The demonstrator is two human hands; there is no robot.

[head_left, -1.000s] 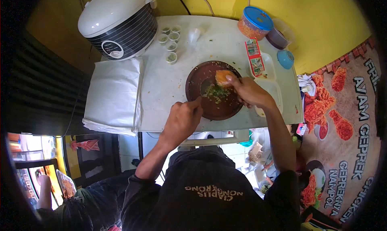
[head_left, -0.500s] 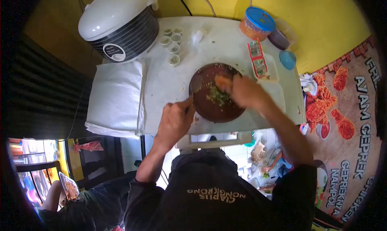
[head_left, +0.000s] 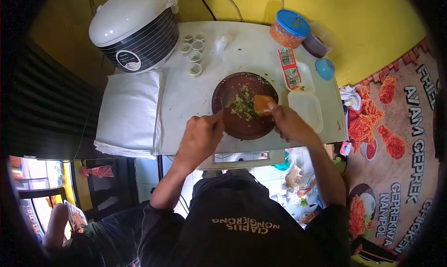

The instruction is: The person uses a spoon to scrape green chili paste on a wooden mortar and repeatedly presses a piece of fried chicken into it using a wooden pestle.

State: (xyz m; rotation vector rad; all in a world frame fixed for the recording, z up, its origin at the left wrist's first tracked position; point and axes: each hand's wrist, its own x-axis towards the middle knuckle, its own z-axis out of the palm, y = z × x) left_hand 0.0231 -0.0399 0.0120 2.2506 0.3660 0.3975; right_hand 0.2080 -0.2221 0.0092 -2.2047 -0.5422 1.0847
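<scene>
A round brown mortar dish (head_left: pixel 223 87) holds a chopped or crushed green and pale mixture (head_left: pixel 243 104). My right hand (head_left: pixel 291 125) is closed on a flat, orange-brown piece (head_left: pixel 264 105), which rests against the mixture at the dish's right side; its kind is not clear. At the dish's left front rim is my left hand (head_left: pixel 200 136), closed around what looks like a thin spoon, whose tip points into the dish. Most of that spoon is hidden by the fingers.
Left stand a rice cooker (head_left: pixel 135 34) and a stack of white paper (head_left: pixel 128 113). Several small lidded cups (head_left: pixel 195 70) sit behind the dish. To the right are red sachets (head_left: pixel 289 67), an open white box (head_left: pixel 305 106), a blue-lidded tub (head_left: pixel 291 29) and a blue bowl (head_left: pixel 325 68).
My right hand has shifted slightly down and sharpened from a blur, still with the orange-brown piece. The green mixture is more spread out. My left hand stays at the rim.
</scene>
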